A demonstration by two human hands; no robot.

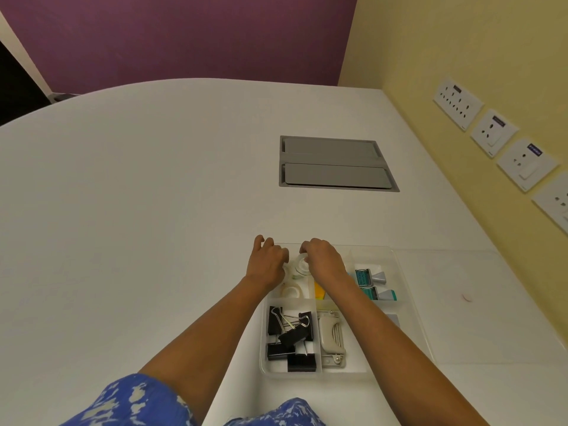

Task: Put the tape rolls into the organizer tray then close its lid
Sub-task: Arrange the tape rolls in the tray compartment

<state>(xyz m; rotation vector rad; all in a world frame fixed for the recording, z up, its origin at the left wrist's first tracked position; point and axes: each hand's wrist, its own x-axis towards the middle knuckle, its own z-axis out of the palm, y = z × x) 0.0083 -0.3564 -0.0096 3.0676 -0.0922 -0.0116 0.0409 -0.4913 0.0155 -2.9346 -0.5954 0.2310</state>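
A clear organizer tray (408, 318) lies on the white table in front of me. Its transparent lid (479, 302) lies flat and open to the right. My right hand (322, 259) pinches a clear tape roll (302, 262) over the tray's far-left compartment. My left hand (267, 259) hovers beside it at the tray's far-left corner, fingers curled, and its grip is hidden. A white tape roll (290, 291) rests in the same compartment, nearer to me.
Black binder clips (290, 336) fill the near-left compartment, with a beige staple remover (330, 336) beside them. Teal boxes (370, 284) and yellow notes (319, 293) sit further back. A grey cable hatch (335, 162) is set into the table. Wall sockets (491, 132) line the right wall.
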